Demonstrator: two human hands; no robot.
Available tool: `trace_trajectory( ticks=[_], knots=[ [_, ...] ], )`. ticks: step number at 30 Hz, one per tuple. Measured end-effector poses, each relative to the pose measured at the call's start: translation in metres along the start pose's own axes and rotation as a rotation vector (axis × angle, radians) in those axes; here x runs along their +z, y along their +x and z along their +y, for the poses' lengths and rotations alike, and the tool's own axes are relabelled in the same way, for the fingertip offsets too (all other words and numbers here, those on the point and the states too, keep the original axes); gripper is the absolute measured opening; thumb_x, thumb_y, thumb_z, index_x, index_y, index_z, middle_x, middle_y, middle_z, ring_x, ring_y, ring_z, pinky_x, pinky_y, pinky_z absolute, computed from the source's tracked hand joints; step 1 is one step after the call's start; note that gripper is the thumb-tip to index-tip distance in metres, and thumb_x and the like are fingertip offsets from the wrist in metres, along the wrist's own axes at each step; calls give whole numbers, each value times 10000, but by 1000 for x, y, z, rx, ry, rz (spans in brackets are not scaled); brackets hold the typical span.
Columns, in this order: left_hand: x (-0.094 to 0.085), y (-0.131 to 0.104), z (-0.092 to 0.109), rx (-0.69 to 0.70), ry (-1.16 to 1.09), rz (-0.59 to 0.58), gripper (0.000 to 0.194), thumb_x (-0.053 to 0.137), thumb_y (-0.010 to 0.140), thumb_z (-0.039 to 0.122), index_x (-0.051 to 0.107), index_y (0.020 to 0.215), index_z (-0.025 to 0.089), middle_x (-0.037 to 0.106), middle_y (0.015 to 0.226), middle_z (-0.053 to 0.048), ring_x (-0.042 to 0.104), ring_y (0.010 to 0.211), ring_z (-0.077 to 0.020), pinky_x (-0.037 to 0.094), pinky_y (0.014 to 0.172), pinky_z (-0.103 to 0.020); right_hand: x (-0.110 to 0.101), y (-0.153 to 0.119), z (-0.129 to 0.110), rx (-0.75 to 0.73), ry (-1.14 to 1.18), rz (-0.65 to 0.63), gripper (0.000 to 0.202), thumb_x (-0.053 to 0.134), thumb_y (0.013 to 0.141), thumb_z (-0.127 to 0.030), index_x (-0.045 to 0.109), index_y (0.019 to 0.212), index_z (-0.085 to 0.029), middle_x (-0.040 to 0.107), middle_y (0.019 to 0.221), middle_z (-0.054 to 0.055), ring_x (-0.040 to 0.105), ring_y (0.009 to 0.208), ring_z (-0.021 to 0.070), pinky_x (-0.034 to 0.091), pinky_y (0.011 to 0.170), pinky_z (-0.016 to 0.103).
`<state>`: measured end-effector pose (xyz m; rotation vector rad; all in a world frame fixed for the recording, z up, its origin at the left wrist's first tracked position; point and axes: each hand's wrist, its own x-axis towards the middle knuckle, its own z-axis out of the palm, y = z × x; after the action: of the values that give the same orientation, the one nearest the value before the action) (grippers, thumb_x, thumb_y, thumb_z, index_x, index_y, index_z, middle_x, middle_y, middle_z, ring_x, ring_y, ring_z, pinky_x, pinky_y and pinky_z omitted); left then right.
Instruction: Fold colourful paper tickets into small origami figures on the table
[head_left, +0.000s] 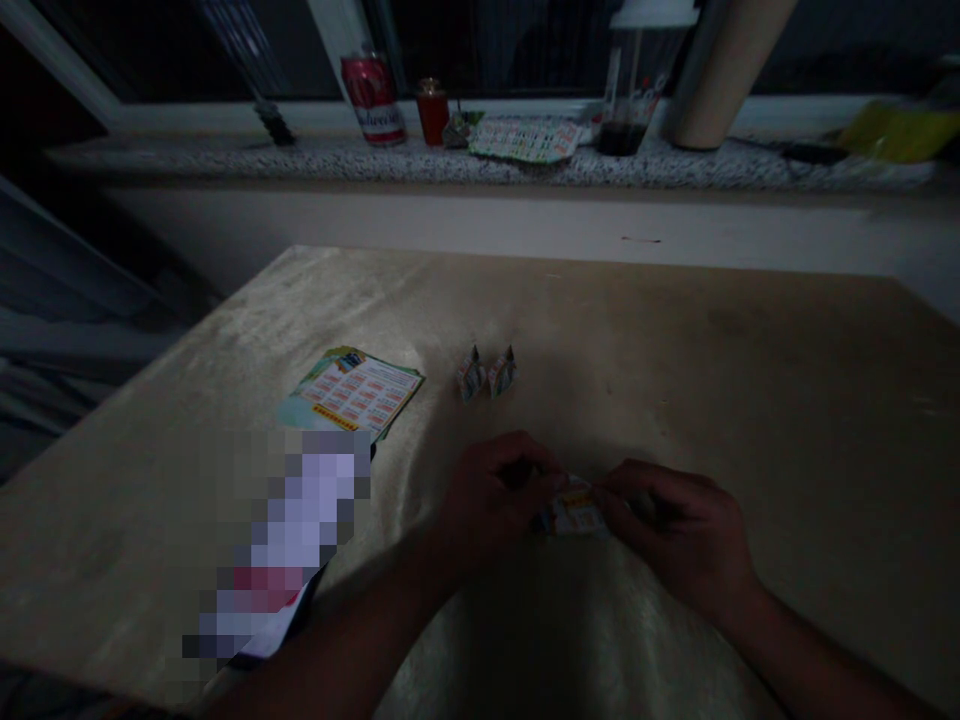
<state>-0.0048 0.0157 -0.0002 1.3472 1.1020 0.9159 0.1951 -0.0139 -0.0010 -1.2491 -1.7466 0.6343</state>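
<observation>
Between my hands is a small folded printed card (577,512), white with orange and yellow print. My left hand (501,490) pinches its left edge. At its upper right, the thumb and fingers of my right hand (679,520) are closed on it. Beyond my left hand, two small folded paper pieces (487,374) stand side by side on the table. A stack of flat printed cards (360,392) with similar orange print lies to their left. The exact folds of the card I hold are partly covered by my fingers.
A lit phone (300,530), partly blurred out, lies on the table (750,360) left of my left arm. Along the stone windowsill (247,165) stand a red can (373,100), a red jar (433,112), a lidded cup (626,100) and a cardboard tube (720,80).
</observation>
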Motion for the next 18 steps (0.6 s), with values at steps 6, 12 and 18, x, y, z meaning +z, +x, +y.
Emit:
trace_trajectory(
  ticks=[6, 12, 18],
  knots=[
    [-2, 2, 0, -55, 4, -35, 136, 765, 753, 276, 691, 783, 166, 649, 671, 12, 595, 603, -116, 447, 556, -212, -1, -1, -1, 2, -4, -2, 134, 708, 849, -221, 726, 717, -201, 677, 573, -27, 530, 409, 88, 404, 383, 198],
    [0, 2, 0, -59, 43, -41, 171, 736, 800, 331, 708, 840, 168, 660, 699, -3, 616, 634, -136, 468, 581, -233, 1, -1, -1, 80, 36, -42, 95, 701, 858, -216, 747, 774, -215, 722, 637, -17, 623, 492, 115, 469, 439, 201],
    [-7, 5, 3, 26, 241, 96, 246, 688, 844, 301, 696, 1062, 186, 697, 863, -27, 637, 738, -163, 502, 651, -264, 3, -3, 6, 164, 42, 13, 71, 658, 904, -253, 721, 902, -219, 767, 787, 17, 717, 662, 159, 570, 589, 246]
  ],
)
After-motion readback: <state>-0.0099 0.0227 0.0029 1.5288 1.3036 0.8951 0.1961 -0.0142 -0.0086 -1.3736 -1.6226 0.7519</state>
